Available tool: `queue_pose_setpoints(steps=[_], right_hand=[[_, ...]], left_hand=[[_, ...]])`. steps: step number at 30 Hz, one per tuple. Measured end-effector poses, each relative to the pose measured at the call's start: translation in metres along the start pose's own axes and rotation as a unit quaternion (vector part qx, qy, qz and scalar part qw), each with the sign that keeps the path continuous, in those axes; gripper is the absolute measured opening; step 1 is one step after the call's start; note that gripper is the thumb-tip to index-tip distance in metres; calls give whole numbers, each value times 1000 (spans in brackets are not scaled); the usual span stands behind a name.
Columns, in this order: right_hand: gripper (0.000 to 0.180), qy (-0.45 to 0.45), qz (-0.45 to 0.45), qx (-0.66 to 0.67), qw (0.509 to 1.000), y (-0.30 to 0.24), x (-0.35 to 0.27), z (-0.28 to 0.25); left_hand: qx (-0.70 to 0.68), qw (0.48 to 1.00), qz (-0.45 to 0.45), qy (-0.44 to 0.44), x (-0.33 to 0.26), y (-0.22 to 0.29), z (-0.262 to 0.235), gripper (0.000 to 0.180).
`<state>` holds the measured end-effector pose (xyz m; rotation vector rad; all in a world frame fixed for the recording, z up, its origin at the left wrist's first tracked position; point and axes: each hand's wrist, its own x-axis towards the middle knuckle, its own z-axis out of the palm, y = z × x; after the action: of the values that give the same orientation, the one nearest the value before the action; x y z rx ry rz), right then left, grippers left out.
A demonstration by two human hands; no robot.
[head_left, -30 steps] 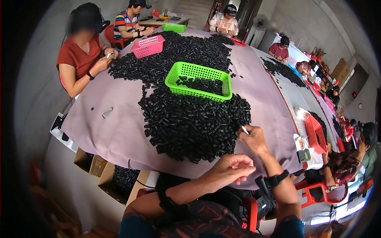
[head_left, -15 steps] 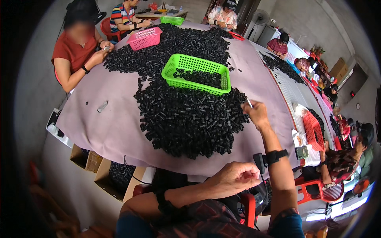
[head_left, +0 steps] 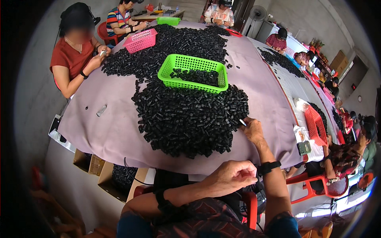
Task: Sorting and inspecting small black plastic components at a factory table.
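A big heap of small black cylindrical parts covers the middle of the cloth-topped table. At the heap's right edge, my right hand grips a small white stick-like tool, whose pale end points at the parts. Whether a part is also in those fingers cannot be made out. Nearer to me, above the table's front edge, my left hand is closed, thumb and fingers curled together; anything inside them is hidden. On the heap's far side rests a green plastic basket, with black parts lying in it.
A pink basket and another green basket stand farther back. At the left, a co-worker in red handles a small item. A grey lump lies on the cloth. Below the table edge are cardboard boxes. Several people sit around.
My right hand has come toward me and slightly left along the heap's right edge, still holding the white tool. My left hand stays nearly in place.
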<state>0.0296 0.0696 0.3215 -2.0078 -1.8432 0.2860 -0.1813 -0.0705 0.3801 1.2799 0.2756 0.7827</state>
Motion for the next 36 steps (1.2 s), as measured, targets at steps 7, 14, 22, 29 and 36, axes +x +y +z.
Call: queue_pose_setpoints(steps=[7,14,22,29,36], right_hand=[[18,6,-23,47,999,2,-4,0],[19,59,-32,6,998,-6,-6,13],[15,78,27,458,885,-11,-21,-6],[22,2,-20,593,805,-103,-88,-68],[21,71,-189,469,860,-127,-121,-70]], left_hand=[[-3,1000,-9,-3,-1,3,-2,9],[-26,999,-46,-9,-4,12,-8,12],[-24,995,-23,90,2,17,-23,10],[-75,973,34,217,5,20,-38,16],[-121,965,62,226,2,28,-28,21]])
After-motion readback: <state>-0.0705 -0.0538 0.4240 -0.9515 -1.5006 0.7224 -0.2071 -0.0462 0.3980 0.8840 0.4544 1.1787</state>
